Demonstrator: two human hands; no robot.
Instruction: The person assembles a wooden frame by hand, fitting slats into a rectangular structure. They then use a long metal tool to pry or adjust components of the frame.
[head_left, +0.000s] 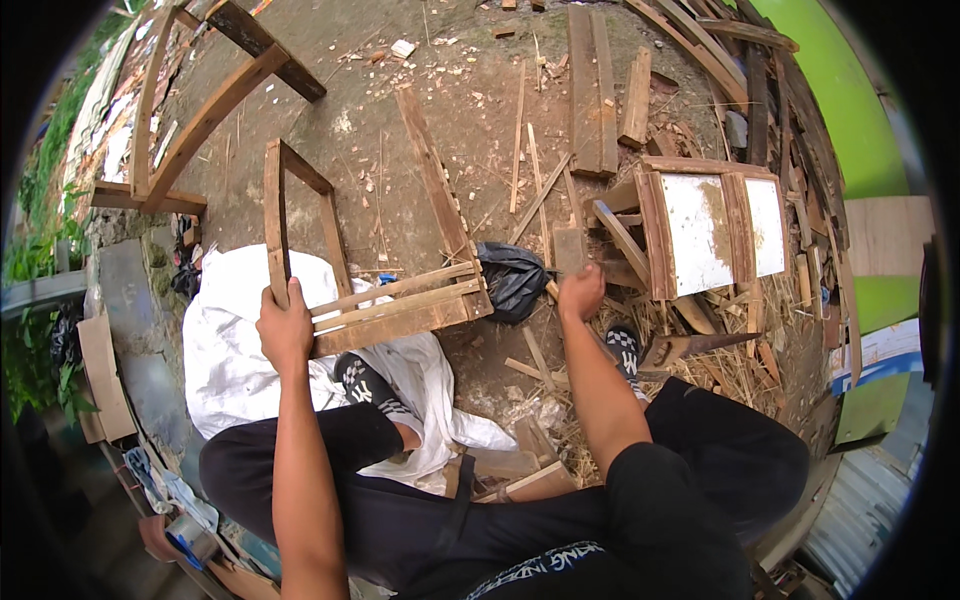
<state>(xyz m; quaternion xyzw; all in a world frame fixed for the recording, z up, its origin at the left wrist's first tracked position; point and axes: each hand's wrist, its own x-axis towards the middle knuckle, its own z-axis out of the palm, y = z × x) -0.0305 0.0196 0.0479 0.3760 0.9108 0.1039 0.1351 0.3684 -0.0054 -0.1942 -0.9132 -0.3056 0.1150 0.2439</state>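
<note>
My left hand [284, 325] grips the near end of the left rail of a wooden frame [400, 305], which lies on the dirt with several slats across its near end. The frame's long right rail [430, 170] runs away from me. My right hand [580, 292] is closed in a fist to the right of the frame, around the lower end of a short wooden block [568, 250]; what lies inside the fist is hidden. Both my shoes [365, 385] rest on the ground between my knees.
A white sack [225, 350] lies under the frame, a black plastic bag [515, 275] beside it. A wooden crate with white panels [705, 230], a handsaw [690, 345], loose planks [592, 90], a curved wooden frame [205, 120] and a green wall [850, 110] surround me.
</note>
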